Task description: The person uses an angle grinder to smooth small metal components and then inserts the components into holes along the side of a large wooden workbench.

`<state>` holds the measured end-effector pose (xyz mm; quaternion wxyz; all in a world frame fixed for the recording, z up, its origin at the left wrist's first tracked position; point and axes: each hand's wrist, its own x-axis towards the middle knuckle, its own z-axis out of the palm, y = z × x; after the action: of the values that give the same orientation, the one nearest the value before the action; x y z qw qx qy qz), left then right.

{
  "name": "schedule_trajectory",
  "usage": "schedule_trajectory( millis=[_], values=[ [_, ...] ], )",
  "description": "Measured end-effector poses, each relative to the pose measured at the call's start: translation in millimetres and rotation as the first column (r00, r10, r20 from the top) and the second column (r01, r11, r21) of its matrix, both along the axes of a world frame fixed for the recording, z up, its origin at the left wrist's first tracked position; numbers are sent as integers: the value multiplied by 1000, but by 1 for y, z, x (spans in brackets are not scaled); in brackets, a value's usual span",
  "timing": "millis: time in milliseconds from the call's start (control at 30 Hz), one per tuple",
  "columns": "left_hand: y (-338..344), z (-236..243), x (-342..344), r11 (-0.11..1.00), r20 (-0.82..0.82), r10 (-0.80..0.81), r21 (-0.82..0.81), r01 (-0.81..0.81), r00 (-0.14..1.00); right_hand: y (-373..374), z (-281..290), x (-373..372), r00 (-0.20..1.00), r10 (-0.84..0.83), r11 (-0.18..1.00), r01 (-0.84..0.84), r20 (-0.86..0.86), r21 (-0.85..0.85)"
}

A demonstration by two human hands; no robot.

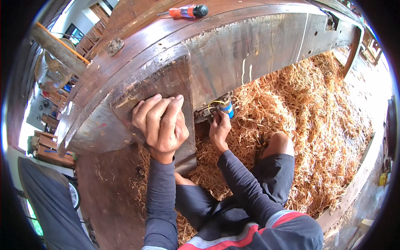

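My left hand (162, 123) lies against the broad wooden post (183, 77) of a large bench-like wooden machine, its fingers bent close together. The palm side is hidden, so anything inside it does not show. Right of the post, under the machine's edge, my right hand (220, 128) has its thumb and fingers closed at a small wired assembly (204, 111). That assembly has greasy metal parts, a yellow wire and a blue cylinder (227, 109) at its right end. The fingertips cover the exact spot they grip.
Curly wood shavings (316, 125) pile up under and right of the machine, around my legs. A red-and-black screwdriver (188, 11) lies on the wooden top (141, 25). At the left, dark cloth (46, 200) hangs beside a wheel (74, 195). A timber beam (354, 187) edges the shavings.
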<state>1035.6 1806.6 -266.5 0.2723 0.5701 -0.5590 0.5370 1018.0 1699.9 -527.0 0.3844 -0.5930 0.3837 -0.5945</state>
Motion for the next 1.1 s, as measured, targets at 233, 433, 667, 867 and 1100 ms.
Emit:
schedule_trajectory(
  millis=[233,433,667,867,1100],
  values=[
    [0,3,-1,1000,3,27,-11,-27,1000,-4,-3,-1,999,33,999,-33,8,-2],
    [2,2,0,1000,-6,28,0,-28,1000,-4,-7,-6,998,49,999,-50,-26,-17],
    [1,-2,4,999,-6,31,-24,-31,1000,-4,-2,-1,997,73,992,-71,-18,109],
    [6,2,0,999,-10,47,1,-47,999,0,13,-5,990,132,972,-119,-51,204],
    [2,2,-1,999,-1,39,-10,-39,999,-6,8,-1,993,102,992,-97,-54,79]
  ],
)
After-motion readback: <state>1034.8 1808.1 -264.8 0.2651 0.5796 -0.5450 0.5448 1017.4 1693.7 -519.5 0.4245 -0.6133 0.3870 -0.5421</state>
